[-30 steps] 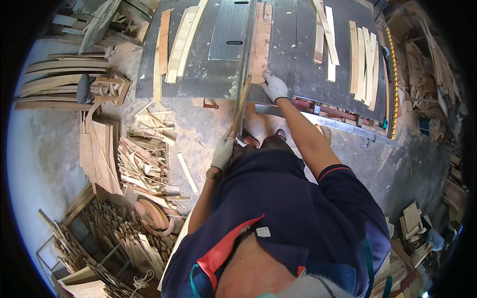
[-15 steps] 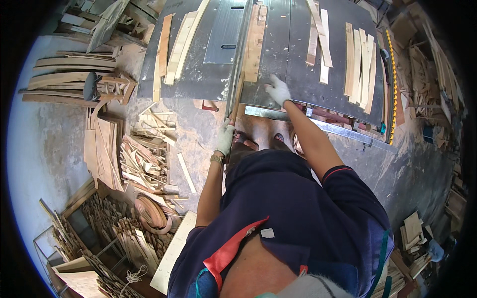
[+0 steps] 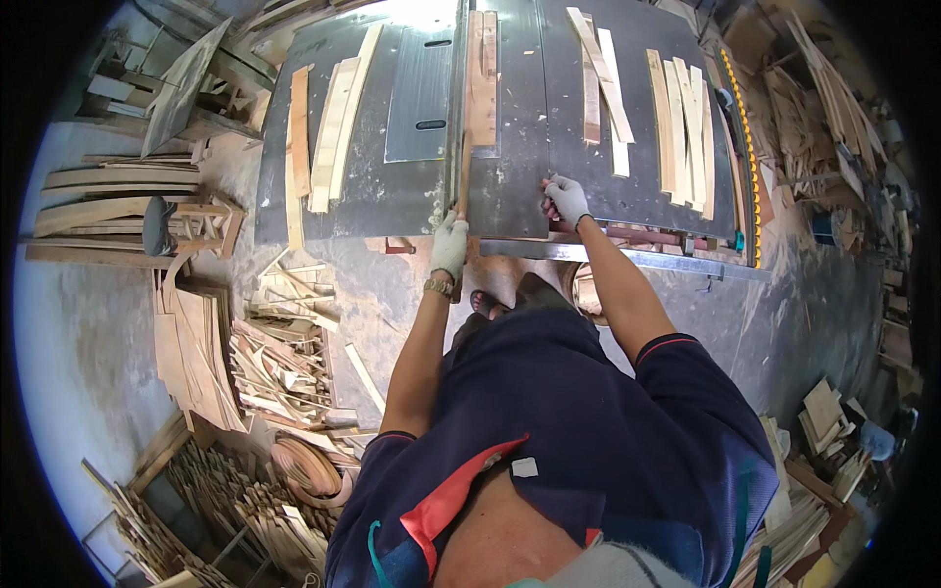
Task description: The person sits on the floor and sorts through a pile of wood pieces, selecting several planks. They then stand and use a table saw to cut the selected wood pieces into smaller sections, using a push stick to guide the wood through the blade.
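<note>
My left hand (image 3: pixel 450 245), in a whitish work glove, is closed around the near end of a narrow wooden strip (image 3: pixel 465 181) at the table's front edge. The strip runs away from me beside a long straight guide rail (image 3: pixel 458 118). Its far end meets a wider wooden board (image 3: pixel 482 83) lying flat along the same rail. My right hand (image 3: pixel 566 201), gloved with bare fingertips, hovers at the front edge of the dark saw table (image 3: pixel 520 186). Its fingers are curled in; whether anything small is between them cannot be made out.
Pale wooden slats (image 3: pixel 338 132) lie on the table's left, crossed slats (image 3: pixel 600 78) and several more slats (image 3: pixel 681 137) on its right. A metal bar (image 3: pixel 627 260) runs along the front edge. Offcuts (image 3: pixel 279 363) and stacked curved pieces (image 3: pixel 196 343) cover floor at left.
My left hand has moved forward to the table edge with the strip. My right hand's fingers went from spread to curled, and it sits nearer the front edge. The whole view has shifted slightly.
</note>
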Demonstrator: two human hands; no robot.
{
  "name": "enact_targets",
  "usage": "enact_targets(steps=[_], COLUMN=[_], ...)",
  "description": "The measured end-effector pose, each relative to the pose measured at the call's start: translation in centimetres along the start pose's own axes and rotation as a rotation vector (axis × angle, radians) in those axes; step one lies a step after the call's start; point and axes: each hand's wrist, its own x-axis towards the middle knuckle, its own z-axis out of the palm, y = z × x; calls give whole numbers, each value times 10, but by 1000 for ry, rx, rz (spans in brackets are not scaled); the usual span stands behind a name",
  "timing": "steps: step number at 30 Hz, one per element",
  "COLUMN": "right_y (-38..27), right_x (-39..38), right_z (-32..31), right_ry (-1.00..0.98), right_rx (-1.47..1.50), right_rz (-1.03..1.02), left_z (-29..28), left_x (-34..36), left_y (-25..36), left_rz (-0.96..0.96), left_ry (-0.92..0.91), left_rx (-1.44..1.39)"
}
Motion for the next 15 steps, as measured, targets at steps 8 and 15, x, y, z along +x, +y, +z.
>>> enact_targets(steps=[8, 15], right_y=[3, -1], right_x=[0, 0], right_z=[-1, 2], right_ry=[41, 57], right_rx=[68, 153], right_rz=[23, 137], left_z=[23, 29], left_x=[53, 105], left_y=[35, 46], left_rz=[-20, 22], left_ry=[-2, -19], left_rx=[68, 71])
